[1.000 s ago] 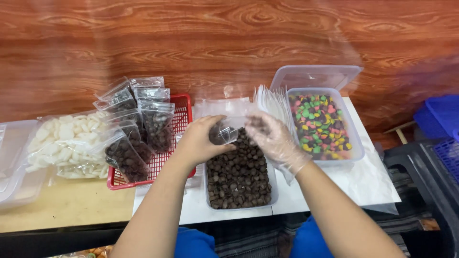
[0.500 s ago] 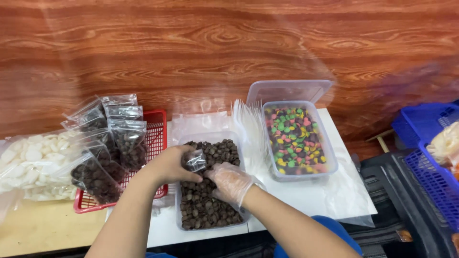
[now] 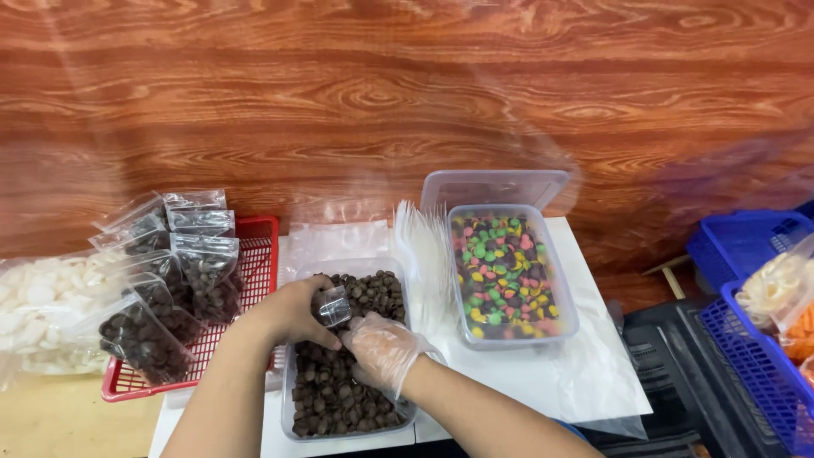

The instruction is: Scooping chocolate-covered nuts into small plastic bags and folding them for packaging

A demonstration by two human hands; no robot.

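My left hand (image 3: 288,315), bare, grips a small clear plastic bag (image 3: 332,305) over a clear tub (image 3: 287,399) full of dark brown chocolate pieces (image 3: 339,394). My right hand (image 3: 381,349), in a thin clear glove, rests down in the chocolate pieces just right of the bag, its fingers curled into them. The bag's mouth faces the gloved hand. A red mesh basket (image 3: 259,254) to the left holds several filled clear bags of the same brown pieces (image 3: 203,276).
A clear tub of multicoloured candies (image 3: 502,271) stands to the right, its lid (image 3: 496,188) behind it. A stack of empty clear bags (image 3: 424,254) lies between the tubs. White snacks in plastic (image 3: 38,309) lie far left. Blue baskets (image 3: 750,326) sit at right.
Both hands have dropped from above the tub down to the chocolate pieces. The view has shifted so everything sits lower and further left.
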